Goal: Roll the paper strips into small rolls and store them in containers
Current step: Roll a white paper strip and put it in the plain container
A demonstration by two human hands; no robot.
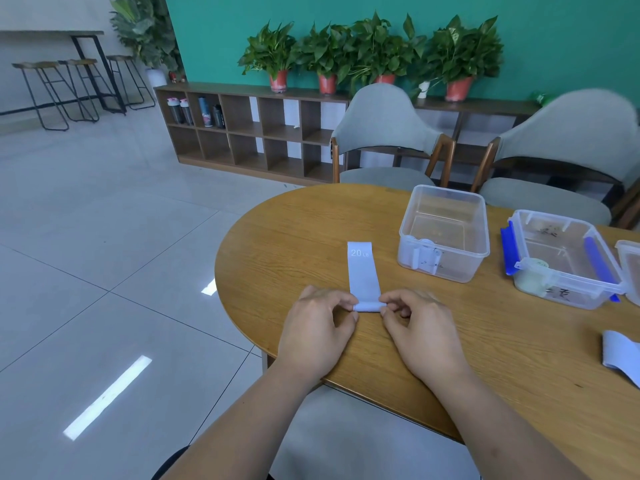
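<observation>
Pale blue strip (363,271), printed "20 LB" at its far end, lies flat on the wooden counter (294,237). Its near end is turned into a small roll (368,307). Left grip (318,323) pinches the roll's left end, right grip (415,323) its right end; both narrow, fingertips only. Strip looks light, thin, limp; the roll will likely spring open if let go. Best held at both roll ends. Clear container (446,268) stands open, near right.
</observation>
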